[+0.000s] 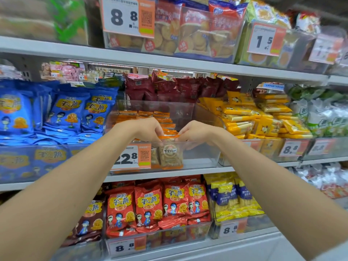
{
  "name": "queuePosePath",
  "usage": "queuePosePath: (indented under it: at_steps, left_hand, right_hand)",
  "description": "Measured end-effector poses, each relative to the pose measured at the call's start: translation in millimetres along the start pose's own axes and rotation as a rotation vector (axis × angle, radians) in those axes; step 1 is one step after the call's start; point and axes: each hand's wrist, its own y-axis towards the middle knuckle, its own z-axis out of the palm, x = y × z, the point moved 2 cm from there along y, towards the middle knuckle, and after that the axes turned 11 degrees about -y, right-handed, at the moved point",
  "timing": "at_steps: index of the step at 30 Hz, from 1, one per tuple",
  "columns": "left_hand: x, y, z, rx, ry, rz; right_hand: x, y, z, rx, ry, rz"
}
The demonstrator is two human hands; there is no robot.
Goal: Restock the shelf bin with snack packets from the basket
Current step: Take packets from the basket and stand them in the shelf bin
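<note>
A clear plastic shelf bin (204, 153) sits on the middle shelf, partly filled with small orange snack packets (160, 117) stacked toward its back left. Both my hands reach over its front wall. My left hand (146, 129) and my right hand (195, 131) pinch the orange top edge of an upright snack packet (170, 154) standing at the bin's front, beside another packet. The right part of the bin is bare. No basket is in view.
Blue packets (66, 113) fill the bin to the left, yellow packets (263, 117) the bin to the right, dark red ones (178, 87) behind. Red packets (156, 206) lie on the shelf below. A price tag reading 22.8 (131, 157) hangs on the bin's front.
</note>
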Motion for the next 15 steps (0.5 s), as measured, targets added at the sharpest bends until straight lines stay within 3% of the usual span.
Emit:
queuePosePath:
  at_steps: [4, 7, 12, 15]
  left_hand:
    - [6, 0, -11, -0.110, -0.265, 0.069]
    - [15, 1, -15, -0.251, -0.284, 0.061]
    - [22, 1, -8, -0.138, -0.176, 0.016]
    - [21, -4, -8, -0.130, -0.181, 0.024]
  right_hand:
    - [-5, 1, -13, -0.027, 0.223, 0.143]
    - [-7, 8, -7, -0.021, -0.097, 0.207]
    - [8, 17, 7, 0.287, 0.112, 0.165]
    - [7, 19, 6, 0.194, -0.017, 0.194]
